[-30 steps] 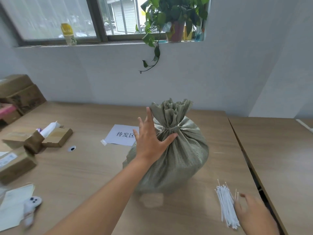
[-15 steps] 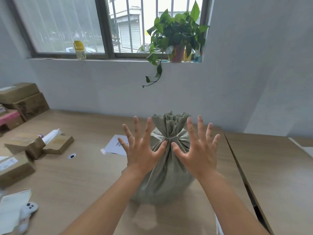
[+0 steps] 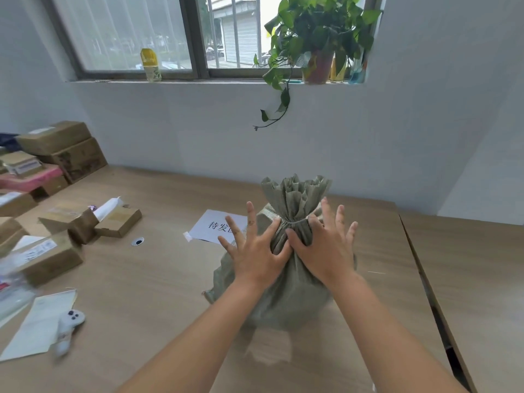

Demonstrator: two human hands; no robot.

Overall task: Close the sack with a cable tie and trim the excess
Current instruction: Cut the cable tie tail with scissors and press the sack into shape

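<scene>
wooden table [image 3: 141,293], grey-green woven sack [image 3: 289,293], tied neck between both splayed hands [image 3: 255,258] [image 3: 326,252]

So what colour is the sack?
A dull grey-green woven sack, clearest in the head view, with both hands pressed against it.

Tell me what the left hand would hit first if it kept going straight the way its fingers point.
Probably the sheet of paper on the table: the left hand already rests on the sack, fingers pointing past it.
</scene>
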